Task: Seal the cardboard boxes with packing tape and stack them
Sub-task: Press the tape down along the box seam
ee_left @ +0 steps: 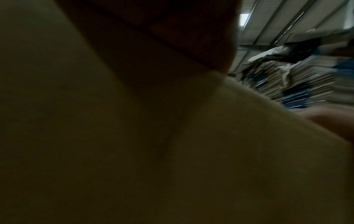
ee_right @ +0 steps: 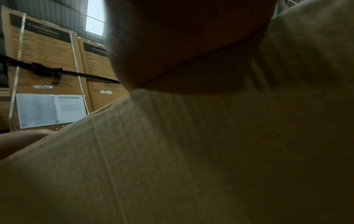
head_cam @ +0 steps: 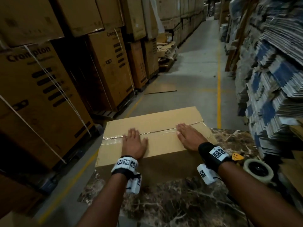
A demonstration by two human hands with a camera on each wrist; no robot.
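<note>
Both flat hands press the taped cardboard box (head_cam: 152,128).

Hidden and hard to see

Both wrist views are dark and blurry, nearly filled by the box (ee_left: 134,151). The left hand (head_cam: 134,143) and right hand (head_cam: 191,136) cover parts of the tape (head_cam: 160,131). The tape roll (head_cam: 258,171) is dim. Far shelf boxes (head_cam: 180,13) are too small to read.

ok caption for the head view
Both hands, left hand and right hand, press flat on the taped cardboard box; tape roll rests nearby.
</note>
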